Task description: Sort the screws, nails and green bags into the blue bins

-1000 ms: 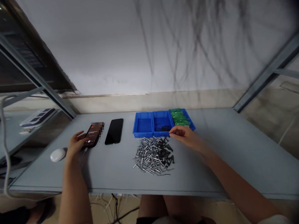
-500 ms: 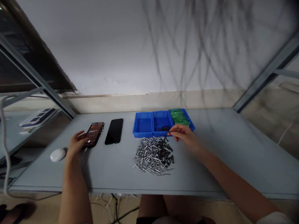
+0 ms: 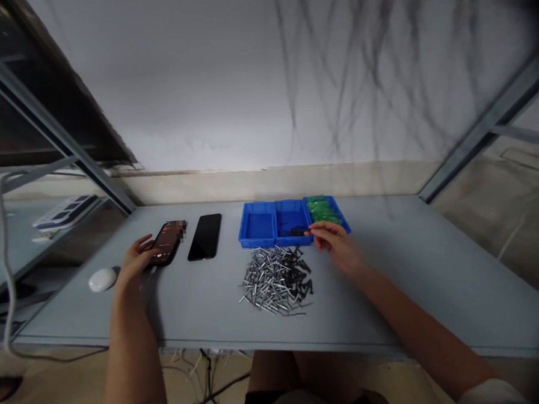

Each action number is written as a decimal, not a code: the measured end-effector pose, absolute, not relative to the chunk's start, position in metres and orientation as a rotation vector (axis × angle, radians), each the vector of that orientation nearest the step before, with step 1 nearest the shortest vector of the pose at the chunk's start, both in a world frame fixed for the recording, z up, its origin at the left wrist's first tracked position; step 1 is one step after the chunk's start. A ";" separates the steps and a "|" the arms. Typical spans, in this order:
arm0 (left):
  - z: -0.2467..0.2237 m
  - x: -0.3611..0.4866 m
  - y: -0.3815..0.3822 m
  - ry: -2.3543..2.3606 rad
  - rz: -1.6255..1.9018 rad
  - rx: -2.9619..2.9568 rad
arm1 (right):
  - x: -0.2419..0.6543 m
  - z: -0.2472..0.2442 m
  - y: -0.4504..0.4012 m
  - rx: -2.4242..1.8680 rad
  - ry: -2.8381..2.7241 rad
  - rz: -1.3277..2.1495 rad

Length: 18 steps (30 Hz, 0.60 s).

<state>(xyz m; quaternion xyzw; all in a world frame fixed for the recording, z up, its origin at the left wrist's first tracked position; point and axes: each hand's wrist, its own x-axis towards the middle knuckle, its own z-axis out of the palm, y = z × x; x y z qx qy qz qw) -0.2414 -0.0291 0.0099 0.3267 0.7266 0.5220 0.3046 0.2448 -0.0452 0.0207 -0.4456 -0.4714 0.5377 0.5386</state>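
My left hand (image 3: pixel 137 260) grips a black smartphone (image 3: pixel 165 243) with a lit screen, near the table's left side. A second black smartphone (image 3: pixel 204 237) lies face up just to its right, dark. My right hand (image 3: pixel 331 240) rests with its fingers pinched at the front rim of a blue divided bin, between the middle and right compartments. Whatever the fingertips hold is hidden. The left compartment (image 3: pixel 258 225) holds nothing visible, the middle one (image 3: pixel 291 216) holds small black parts, and the right one (image 3: pixel 325 210) holds green items. Below the bin lies a pile of silver metal pins (image 3: pixel 267 283) mixed with black pieces (image 3: pixel 302 277).
A white oval object (image 3: pixel 102 280) lies left of my left hand. The grey table (image 3: pixel 413 279) stands against a white wall, between metal frame uprights. A power strip (image 3: pixel 64 213) sits on a lower shelf at left, and a pale cable (image 3: pixel 5 258) hangs there. Wires lie on the floor.
My right hand has shifted slightly right along the bin's front rim, its fingers still pinched. My left hand and the phone stay in about the same place.
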 end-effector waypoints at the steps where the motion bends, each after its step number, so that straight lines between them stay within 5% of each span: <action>1: 0.010 -0.241 -0.029 1.930 1.385 0.865 | 0.245 0.020 -0.045 -1.066 -1.107 1.281; 18: 0.005 -0.241 -0.025 1.980 1.337 0.862 | 0.240 0.019 -0.045 -1.073 -1.097 1.306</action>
